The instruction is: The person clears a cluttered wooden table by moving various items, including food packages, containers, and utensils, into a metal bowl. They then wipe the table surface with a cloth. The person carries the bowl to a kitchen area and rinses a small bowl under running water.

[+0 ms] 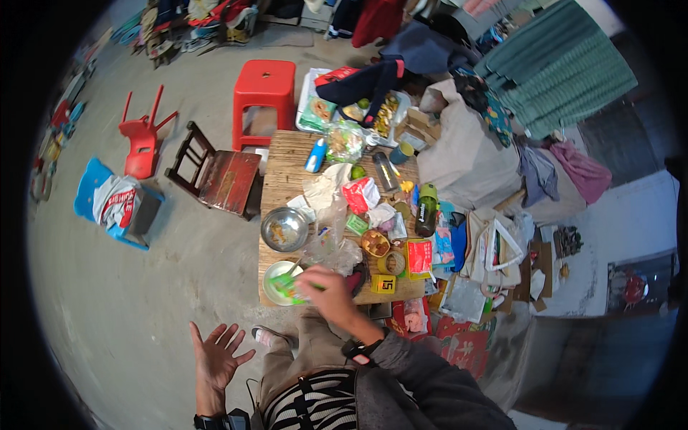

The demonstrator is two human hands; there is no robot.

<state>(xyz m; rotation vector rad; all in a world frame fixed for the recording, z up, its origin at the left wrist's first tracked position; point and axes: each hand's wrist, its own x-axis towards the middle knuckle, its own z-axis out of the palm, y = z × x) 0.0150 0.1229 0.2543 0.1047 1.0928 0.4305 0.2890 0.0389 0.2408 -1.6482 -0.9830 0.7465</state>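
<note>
My right hand (329, 296) pinches a crinkled green plastic packet (286, 285), blurred by motion, above a white bowl (267, 277) at the near-left corner of the wooden table. The packet hides much of the bowl's inside. A utensil handle (294, 266) sticks out of the bowl. My left hand (219, 352) hangs over the floor left of my legs, palm up, fingers spread, holding nothing. Just beyond the white bowl is a stainless steel bowl (293, 217) with orange-brown food remains. Clear plastic bags (341, 255) lie right of both bowls.
The wooden table (287, 156) also bears a tape roll (395, 262), a yellow box (383, 284), a dark green bottle (427, 210) and a grey tumbler (385, 171). Left of it stand a wooden chair (228, 180), a red stool (264, 80) and a blue chair (86, 185).
</note>
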